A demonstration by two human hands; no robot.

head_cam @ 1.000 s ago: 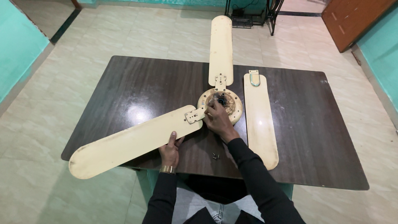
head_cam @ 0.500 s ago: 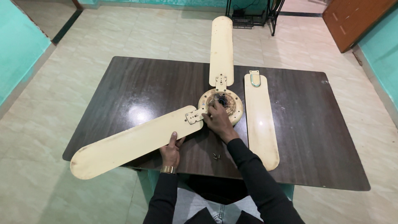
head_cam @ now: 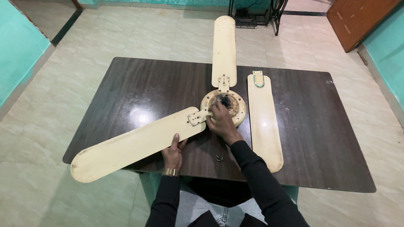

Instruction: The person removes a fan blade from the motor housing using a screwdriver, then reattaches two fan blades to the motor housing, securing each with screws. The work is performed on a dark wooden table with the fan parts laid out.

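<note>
The left hand (head_cam: 174, 152) lies flat, gripping nothing, steadying the cream blade (head_cam: 134, 145) on the dark table (head_cam: 139, 84); the right hand (head_cam: 221, 122) pinches at the bracket joint by the motor hub (head_cam: 235, 106) (fastener hidden), likely fastening; next needs the loose screws (head_cam: 218, 158)

Both arms in black sleeves, reaching forward from bottom edge. Left hand (head_cam: 173, 152) low — palm down, index finger extended forward, gold band at wrist. Right hand (head_cam: 221, 122) farther out, fingers curled and bunched at tips — back of hand up, forearm angled inward.
</note>
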